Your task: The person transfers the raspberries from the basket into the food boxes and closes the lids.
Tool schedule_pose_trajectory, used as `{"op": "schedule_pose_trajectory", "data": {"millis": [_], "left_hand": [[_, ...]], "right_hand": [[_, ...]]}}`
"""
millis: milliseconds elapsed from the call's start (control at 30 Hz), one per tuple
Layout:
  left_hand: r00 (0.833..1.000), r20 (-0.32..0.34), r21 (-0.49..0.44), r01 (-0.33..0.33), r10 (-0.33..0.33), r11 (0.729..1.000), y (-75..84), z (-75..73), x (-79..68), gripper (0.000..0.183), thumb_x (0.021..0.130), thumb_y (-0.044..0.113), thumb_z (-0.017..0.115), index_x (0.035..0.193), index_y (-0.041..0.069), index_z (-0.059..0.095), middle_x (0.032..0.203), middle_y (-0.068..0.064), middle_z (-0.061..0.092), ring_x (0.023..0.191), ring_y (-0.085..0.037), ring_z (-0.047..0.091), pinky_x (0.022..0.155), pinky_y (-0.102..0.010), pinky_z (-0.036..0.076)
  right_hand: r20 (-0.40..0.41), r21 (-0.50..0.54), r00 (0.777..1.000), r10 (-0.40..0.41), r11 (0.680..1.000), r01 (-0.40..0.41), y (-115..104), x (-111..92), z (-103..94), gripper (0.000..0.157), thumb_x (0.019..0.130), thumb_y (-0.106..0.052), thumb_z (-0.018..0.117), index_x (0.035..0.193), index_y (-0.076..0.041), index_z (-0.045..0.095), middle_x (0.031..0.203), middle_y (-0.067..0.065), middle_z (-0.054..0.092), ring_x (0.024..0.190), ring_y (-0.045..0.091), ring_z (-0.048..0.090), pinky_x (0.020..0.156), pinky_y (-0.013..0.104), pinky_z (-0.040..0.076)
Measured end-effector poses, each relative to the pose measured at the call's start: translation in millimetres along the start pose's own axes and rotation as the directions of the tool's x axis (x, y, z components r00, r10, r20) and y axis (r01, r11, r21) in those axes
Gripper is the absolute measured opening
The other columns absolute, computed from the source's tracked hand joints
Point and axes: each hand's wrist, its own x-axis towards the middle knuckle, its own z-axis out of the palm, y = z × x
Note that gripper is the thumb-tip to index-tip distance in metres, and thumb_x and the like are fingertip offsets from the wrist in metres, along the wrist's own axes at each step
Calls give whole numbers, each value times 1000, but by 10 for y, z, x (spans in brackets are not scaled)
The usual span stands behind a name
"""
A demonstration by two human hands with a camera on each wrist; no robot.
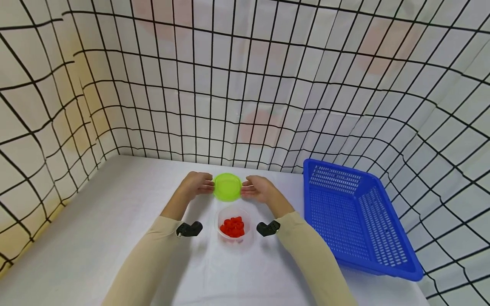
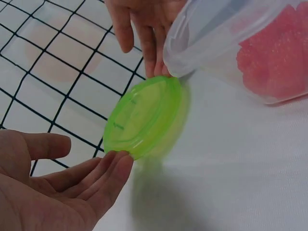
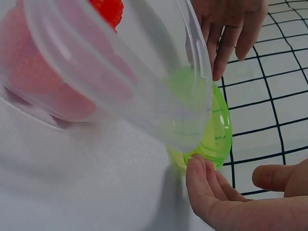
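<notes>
A round, see-through lime-green lid (image 1: 227, 187) is between my two hands near the back of the white table. My left hand (image 1: 197, 183) touches its left edge with its fingertips, the fingers fairly straight and the thumb apart. At the opposite edge, my right hand (image 1: 260, 189) touches the lid in the same way, as the right wrist view shows. In front of the lid stands a clear plastic tub (image 1: 246, 220), uncovered. Several red, bumpy, raspberry-like pieces (image 1: 232, 227) lie in it. The tub partly hides the lid in the right wrist view.
A blue perforated plastic basket (image 1: 337, 221) stands on the right side of the table. Black wire mesh (image 1: 229, 80) rises behind the table and along both sides, with pale sheeting behind it. White cloth covers the table (image 1: 126, 204).
</notes>
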Motion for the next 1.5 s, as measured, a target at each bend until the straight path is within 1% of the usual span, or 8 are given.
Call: {"op": "schedule_pose_trajectory", "data": {"millis": [233, 400, 567, 700, 900, 1133, 1367, 1500], "left_hand": [[995, 92, -11, -43, 43, 999, 79, 2, -80, 46, 105, 16, 48, 141, -13, 47, 132, -29, 60, 110, -34, 70, 103, -41, 55], [989, 136, -84, -42, 54, 996, 137, -29, -104, 47, 106, 18, 44, 142, -13, 46, 133, -28, 57, 102, -28, 71, 107, -43, 52], [986, 154, -154, -45, 69, 987, 201, -69, -152, 47, 108, 20, 41, 143, -12, 46, 138, -29, 55, 108, -29, 70, 105, -40, 53], [979, 181, -161, -67, 96, 985, 276, -105, -216, 46, 109, 20, 40, 140, -13, 49, 134, -28, 59, 114, -32, 69, 102, -39, 55], [959, 255, -124, -94, 123, 988, 391, -154, -317, 44, 109, 19, 45, 133, -16, 54, 119, -24, 71, 93, -24, 76, 95, -39, 59], [925, 367, -72, -77, 98, 994, 494, -152, -443, 37, 103, 10, 56, 127, -18, 57, 102, -20, 76, 93, -27, 76, 95, -43, 59], [909, 414, 103, -99, 48, 990, 530, -124, -552, 35, 94, 1, 66, 125, -14, 62, 98, -14, 76, 84, -22, 76, 88, -39, 62], [897, 440, 175, -124, 35, 977, 529, -80, -653, 47, 91, -1, 69, 136, -7, 56, 98, -14, 75, 82, -23, 75, 86, -37, 63]], "right_hand": [[21, 22, 999, -38, 999, 37, -61, -96, -48, 45, 108, -23, 46, 135, 13, 52, 125, 24, 59, 110, 32, 62, 107, 42, 53], [46, 18, 996, -77, 997, 76, -153, -250, -62, 45, 109, -22, 43, 135, 14, 52, 131, 26, 58, 116, 36, 63, 108, 41, 52], [106, -29, 986, -125, 991, 129, -254, -404, -105, 47, 110, -23, 41, 136, 14, 52, 137, 29, 57, 125, 39, 61, 108, 42, 52], [124, -43, 982, -142, 988, 148, -318, -515, -148, 47, 109, -24, 44, 135, 14, 53, 137, 29, 58, 127, 41, 60, 104, 41, 54], [99, -118, 980, -172, 976, 183, -362, -700, -199, 39, 105, -19, 54, 130, 11, 59, 123, 23, 65, 115, 34, 69, 95, 36, 59], [106, -261, 971, -216, 936, 237, -326, -879, -242, 34, 98, -15, 67, 122, 9, 64, 104, 16, 69, 88, 19, 70, 87, 29, 62], [154, -360, 958, -242, 889, 283, -273, -1034, -264, 32, 96, -7, 67, 124, 8, 63, 113, 19, 70, 91, 21, 71, 93, 35, 61], [137, -412, 960, -246, 867, 281, -246, -1087, -257, 34, 93, -6, 70, 126, 2, 62, 117, 19, 69, 92, 21, 72, 94, 36, 61]]}}
